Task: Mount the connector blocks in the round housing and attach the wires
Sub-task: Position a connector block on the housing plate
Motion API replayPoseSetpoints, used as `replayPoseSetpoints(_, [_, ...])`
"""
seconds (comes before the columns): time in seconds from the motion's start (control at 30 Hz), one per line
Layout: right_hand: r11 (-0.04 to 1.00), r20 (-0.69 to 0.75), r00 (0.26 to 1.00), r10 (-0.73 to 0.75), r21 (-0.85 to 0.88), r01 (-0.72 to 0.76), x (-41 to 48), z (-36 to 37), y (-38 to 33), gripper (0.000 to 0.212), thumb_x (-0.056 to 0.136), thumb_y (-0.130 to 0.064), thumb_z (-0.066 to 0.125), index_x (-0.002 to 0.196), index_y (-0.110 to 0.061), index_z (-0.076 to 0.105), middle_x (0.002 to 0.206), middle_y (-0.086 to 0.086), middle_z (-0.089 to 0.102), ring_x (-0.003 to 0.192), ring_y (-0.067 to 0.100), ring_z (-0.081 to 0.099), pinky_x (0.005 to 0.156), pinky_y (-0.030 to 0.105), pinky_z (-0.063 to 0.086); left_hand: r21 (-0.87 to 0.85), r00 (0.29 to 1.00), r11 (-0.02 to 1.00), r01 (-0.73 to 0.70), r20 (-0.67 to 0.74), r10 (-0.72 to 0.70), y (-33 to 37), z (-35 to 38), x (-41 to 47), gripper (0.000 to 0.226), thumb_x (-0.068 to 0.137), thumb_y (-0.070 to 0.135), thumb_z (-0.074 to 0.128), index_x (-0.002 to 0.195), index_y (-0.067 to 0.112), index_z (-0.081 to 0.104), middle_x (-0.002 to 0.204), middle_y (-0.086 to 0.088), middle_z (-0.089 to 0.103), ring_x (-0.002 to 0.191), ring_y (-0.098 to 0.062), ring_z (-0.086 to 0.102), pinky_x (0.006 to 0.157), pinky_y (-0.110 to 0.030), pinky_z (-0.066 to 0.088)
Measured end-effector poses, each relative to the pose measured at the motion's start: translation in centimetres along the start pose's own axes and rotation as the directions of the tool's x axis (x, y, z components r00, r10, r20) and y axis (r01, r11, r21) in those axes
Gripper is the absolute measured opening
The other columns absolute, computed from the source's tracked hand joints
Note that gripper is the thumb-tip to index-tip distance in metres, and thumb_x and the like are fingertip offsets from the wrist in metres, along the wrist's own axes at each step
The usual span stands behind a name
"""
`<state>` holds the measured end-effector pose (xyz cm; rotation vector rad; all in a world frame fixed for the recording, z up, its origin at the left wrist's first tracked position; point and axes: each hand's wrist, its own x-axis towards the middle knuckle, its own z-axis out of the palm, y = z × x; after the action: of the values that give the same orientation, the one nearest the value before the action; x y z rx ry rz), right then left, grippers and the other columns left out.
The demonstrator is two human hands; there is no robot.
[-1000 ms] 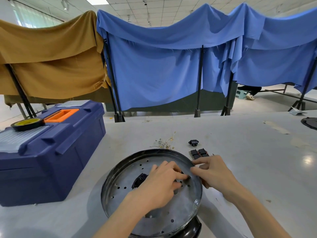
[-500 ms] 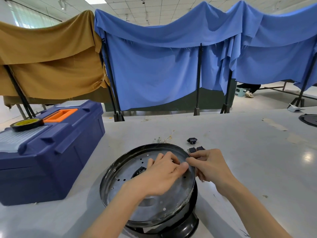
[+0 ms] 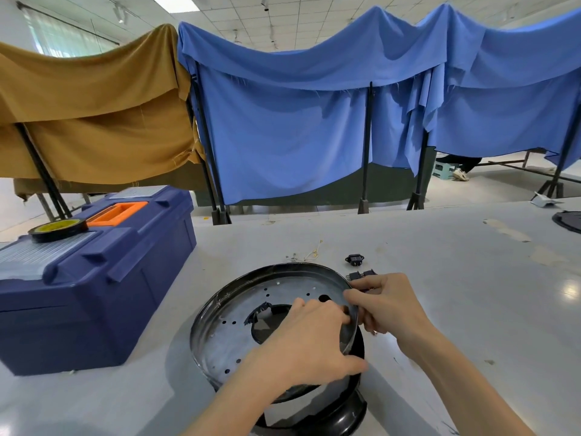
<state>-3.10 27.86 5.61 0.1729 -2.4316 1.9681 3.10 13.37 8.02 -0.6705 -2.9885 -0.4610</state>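
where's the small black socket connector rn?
Head view: the small black socket connector lies on the white table, just beyond the round metal housing's far rim, right of the thin wires.

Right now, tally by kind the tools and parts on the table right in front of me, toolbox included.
Toolbox: 1
Tape roll: 1
Round housing: 1
Wire bundle: 1
Black socket: 1
Connector blocks: 2 showing, partly hidden
Total: 7
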Motion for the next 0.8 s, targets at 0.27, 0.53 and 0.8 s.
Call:
replayPoseSetpoints(0.27, [0.999, 0.029, 0.999, -0.015, 0.037, 0.014, 0.0, -0.1, 0.0, 0.014, 0.090, -0.011, 0.067, 0.079, -0.004, 0.071, 0.049, 0.015, 0.060, 0.035, 0.019, 0.047, 0.037, 0.023, 0.029, -0.098, 0.998, 0.995, 0.008, -0.057, -0.014, -0.1, 0.1, -0.1, 0.023, 0.088, 0.022, 0.049, 0.102, 0.009, 0.061, 0.065, 0.000, 0.044, 0.059, -0.015, 0.032, 0.072, -0.030, 0.032])
replayPoseSetpoints(0.53, [0.989, -0.056, 0.998, 0.028, -0.142, -0.036, 1.0, -3.0, 1.3, 0.019, 0.094, -0.010, 0.058, 0.080, -0.008, 0.070, 0.054, 0.011, 0.066, 0.032, 0.018, 0.041, 0.035, 0.017, 0.026, -0.308, 0.994, 0.946, 0.105, 0.018, -0.105, -3.0, -2.3, -0.5, 0.019, 0.089, 0.024, 0.056, 0.107, 0.023, 0.062, 0.107, -0.011, 0.065, 0.092, -0.016, 0.055, 0.100, -0.038, 0.035])
replayPoseSetpoints(0.8, [0.944, 0.286, 0.942, 0.174, -0.321, -0.077, 1.0, -4.0, 1.7, 0.013, 0.094, -0.020, 0.063, 0.096, -0.008, 0.068, 0.068, 0.015, 0.073, 0.034, 0.018, 0.045, 0.037, 0.020, 0.027, -0.324, 0.994, 0.940, 0.107, 0.022, -0.105, -3.9, -2.4, -0.4, 0.016, 0.088, 0.024, 0.059, 0.103, 0.020, 0.064, 0.101, -0.020, 0.063, 0.104, -0.027, 0.055, 0.107, -0.039, 0.031])
